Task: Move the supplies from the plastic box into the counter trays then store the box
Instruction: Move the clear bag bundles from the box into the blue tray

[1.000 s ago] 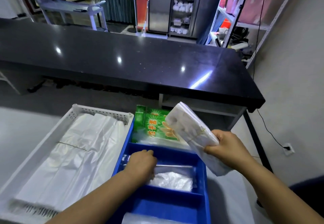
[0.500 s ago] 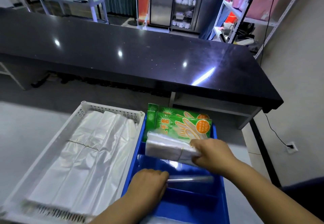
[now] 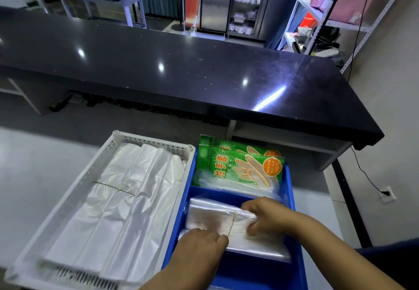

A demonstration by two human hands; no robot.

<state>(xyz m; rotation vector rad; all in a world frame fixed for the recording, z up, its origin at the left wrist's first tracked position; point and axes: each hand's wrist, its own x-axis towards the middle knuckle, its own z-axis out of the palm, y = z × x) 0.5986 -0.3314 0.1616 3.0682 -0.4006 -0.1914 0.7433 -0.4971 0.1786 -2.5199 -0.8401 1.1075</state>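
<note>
The clear-bag bundle point(image 3: 210, 218) is set in the blue tray point(image 3: 249, 269), pinched by the right hand point(image 3: 269, 217). The left hand's point(image 3: 199, 246) grip cannot be told. Storing the box is judged undone.

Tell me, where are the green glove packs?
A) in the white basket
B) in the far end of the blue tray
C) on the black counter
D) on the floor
B: the green glove packs stand in the far compartment of the blue tray, right of the white basket.
</note>
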